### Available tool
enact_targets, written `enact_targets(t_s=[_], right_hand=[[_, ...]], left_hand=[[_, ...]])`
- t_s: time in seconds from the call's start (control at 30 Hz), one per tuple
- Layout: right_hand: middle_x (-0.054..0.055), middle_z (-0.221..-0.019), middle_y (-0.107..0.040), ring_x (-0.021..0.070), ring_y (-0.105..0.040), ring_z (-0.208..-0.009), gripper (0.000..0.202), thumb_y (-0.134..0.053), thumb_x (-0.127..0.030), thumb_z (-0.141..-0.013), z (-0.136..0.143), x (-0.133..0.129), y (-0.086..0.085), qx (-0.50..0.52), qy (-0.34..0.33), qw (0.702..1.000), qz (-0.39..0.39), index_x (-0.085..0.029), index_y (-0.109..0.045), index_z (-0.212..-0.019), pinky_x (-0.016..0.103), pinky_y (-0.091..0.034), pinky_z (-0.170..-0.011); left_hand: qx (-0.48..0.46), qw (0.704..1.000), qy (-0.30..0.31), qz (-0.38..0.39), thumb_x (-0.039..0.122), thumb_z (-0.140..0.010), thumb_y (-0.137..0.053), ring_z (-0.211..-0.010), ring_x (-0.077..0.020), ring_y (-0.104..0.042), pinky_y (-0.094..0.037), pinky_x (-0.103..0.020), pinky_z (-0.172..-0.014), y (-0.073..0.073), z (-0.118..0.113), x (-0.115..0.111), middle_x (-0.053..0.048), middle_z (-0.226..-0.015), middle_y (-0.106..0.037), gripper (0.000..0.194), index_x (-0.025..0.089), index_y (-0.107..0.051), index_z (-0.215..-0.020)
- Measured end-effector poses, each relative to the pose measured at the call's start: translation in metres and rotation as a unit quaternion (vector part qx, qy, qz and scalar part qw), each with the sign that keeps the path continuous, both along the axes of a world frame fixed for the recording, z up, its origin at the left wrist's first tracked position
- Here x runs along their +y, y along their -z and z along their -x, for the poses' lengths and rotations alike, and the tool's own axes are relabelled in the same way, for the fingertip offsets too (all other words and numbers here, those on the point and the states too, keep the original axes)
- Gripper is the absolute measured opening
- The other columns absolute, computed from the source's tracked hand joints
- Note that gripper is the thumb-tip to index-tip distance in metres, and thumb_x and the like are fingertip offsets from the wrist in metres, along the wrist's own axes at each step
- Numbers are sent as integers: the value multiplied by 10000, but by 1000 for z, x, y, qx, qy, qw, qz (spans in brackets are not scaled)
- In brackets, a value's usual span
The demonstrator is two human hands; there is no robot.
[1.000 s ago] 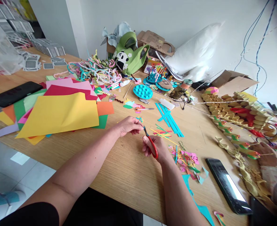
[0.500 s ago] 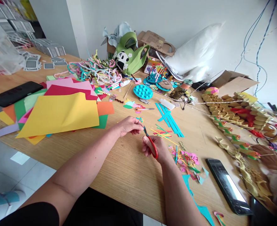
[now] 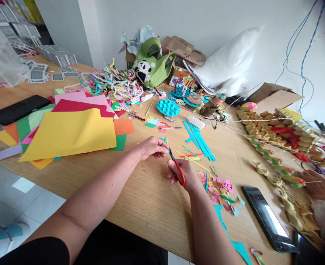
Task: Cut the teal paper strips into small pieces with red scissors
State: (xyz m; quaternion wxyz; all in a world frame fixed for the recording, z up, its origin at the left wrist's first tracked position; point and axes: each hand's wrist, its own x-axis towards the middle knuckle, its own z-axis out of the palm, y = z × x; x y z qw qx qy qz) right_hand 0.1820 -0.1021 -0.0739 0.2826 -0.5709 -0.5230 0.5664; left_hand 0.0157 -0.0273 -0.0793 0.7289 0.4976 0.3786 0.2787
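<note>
My right hand (image 3: 182, 173) is closed round a pair of red-handled scissors (image 3: 180, 173), their blades pointing up and away to the left. The blade tips meet the fingertips of my left hand (image 3: 153, 148). That hand is closed in a pinch; whatever lies between its fingers is too small to make out. Tiny blue and yellow snippets (image 3: 164, 140) lie on the table just beyond the fingers. To the right are thin coloured paper strips (image 3: 191, 156) and longer blue strips (image 3: 198, 141).
Stacked coloured sheets (image 3: 76, 132) lie at left. A phone (image 3: 269, 218) and paper scraps (image 3: 220, 189) are at right. Behind stand a blue studded disc (image 3: 168, 108), a green panda bag (image 3: 155, 66) and a jar (image 3: 210, 105). Another person's hand (image 3: 321, 186) is at the far right.
My hands and the scissors stay almost in the same place. The other person's hand at the far right has shifted slightly.
</note>
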Motion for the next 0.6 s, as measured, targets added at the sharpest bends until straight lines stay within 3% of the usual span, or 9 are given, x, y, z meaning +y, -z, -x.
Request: enact_targets(t_s=[0.6], right_hand=[[8, -455, -597, 90, -535, -316, 519, -626, -654, -687, 0, -1, 3, 13, 9, 1000, 3, -155, -536, -580, 154, -384, -295]], left_hand=[[-20, 1000, -2, 5, 262, -614, -683, -450, -60, -469, -314, -193, -458, -2, 1, 0, 6, -527, -587, 174, 128, -605, -694]])
